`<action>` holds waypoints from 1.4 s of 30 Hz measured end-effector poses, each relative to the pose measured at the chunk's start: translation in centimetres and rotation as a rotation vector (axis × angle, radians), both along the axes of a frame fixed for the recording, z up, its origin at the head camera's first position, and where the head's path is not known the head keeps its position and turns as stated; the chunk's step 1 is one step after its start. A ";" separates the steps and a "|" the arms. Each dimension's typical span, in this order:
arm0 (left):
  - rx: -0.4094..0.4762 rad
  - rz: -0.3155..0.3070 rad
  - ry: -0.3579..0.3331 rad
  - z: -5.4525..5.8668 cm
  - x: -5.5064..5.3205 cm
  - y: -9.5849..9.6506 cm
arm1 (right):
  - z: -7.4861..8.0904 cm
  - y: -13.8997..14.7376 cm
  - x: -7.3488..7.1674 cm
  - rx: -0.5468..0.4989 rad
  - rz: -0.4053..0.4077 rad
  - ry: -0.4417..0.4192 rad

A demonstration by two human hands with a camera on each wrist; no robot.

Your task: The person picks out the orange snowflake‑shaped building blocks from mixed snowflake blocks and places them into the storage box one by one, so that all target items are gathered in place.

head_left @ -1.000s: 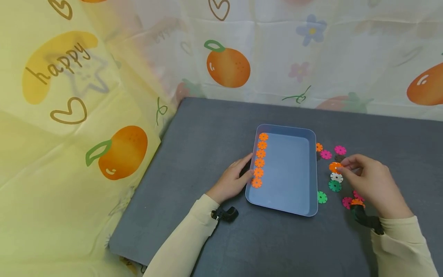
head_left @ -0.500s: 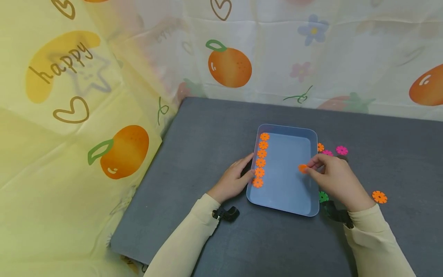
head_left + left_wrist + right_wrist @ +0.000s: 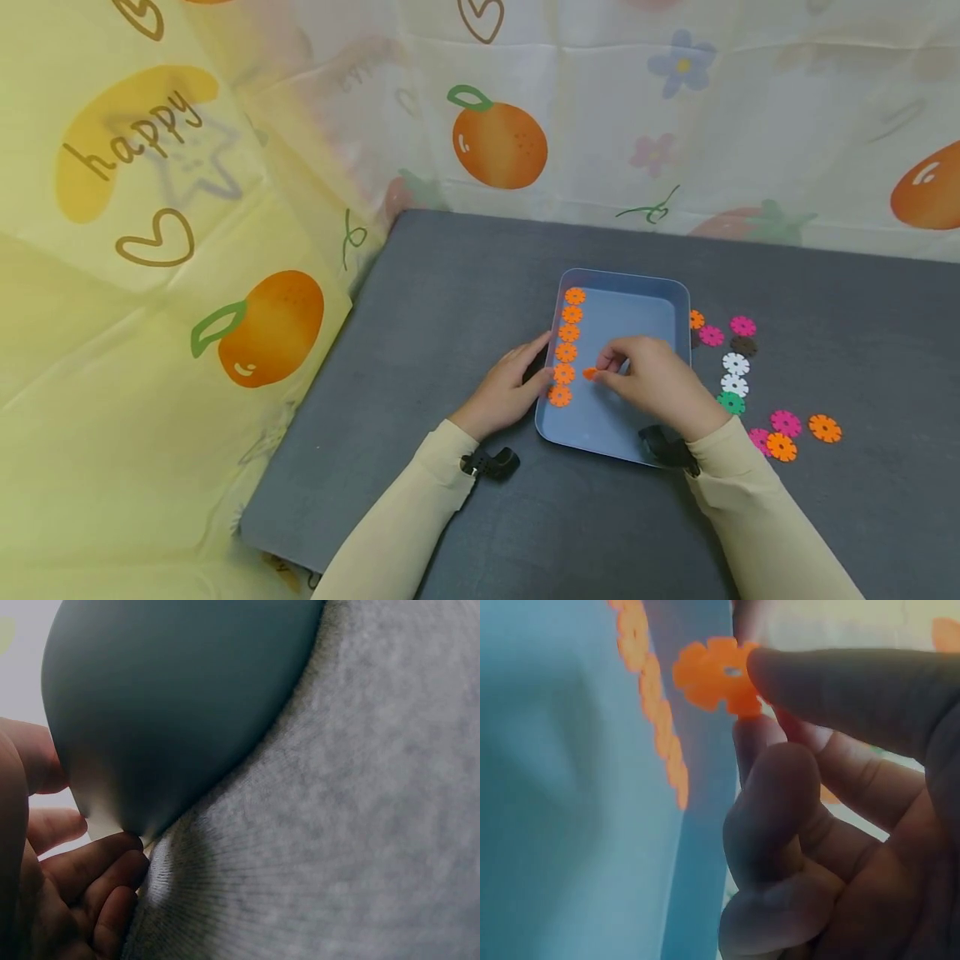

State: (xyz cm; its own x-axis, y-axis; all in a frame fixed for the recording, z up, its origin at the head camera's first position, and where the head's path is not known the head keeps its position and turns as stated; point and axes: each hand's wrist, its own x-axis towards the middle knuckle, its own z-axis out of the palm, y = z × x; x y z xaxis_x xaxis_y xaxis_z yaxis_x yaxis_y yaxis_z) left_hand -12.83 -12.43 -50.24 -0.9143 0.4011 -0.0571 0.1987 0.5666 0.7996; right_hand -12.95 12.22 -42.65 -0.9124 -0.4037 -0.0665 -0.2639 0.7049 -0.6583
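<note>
My right hand (image 3: 652,379) is over the blue tray (image 3: 600,454), pinching an orange notched disc (image 3: 591,374) between thumb and fingertips. Up close in the right wrist view, the notched disc (image 3: 712,675) shows its slots and a small centre hole. A column of several orange notched discs (image 3: 566,352) lies along the tray's left wall inside. My left hand (image 3: 504,392) holds the tray's left side, its thumb at the rim. The left wrist view has the fingers (image 3: 97,874) against the tray's outer wall (image 3: 172,712).
Right of the tray, loose notched discs lie on the grey table (image 3: 420,333): white ones (image 3: 735,375), a green one (image 3: 731,403), a dark one (image 3: 744,347), pink ones (image 3: 785,422) and orange ones (image 3: 825,428). A printed curtain (image 3: 600,125) hangs behind the table.
My right hand has carried an orange disc left from the loose pieces, across the tray's right wall, close to the orange column. The left hand keeps its place on the tray.
</note>
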 end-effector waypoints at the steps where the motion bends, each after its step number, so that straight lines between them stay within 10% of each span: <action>1: -0.001 0.000 0.002 0.0 0.0 0.0 | -0.1 -0.4 -0.1 -0.002 0.015 -0.003; 17: -0.008 -0.006 0.020 0.2 -0.2 0.0 | -1.8 -3.0 -0.6 0.036 0.263 -0.073; 42: -0.002 -0.011 0.021 -0.1 0.0 0.0 | -2.9 -4.2 -1.0 0.073 0.314 -0.147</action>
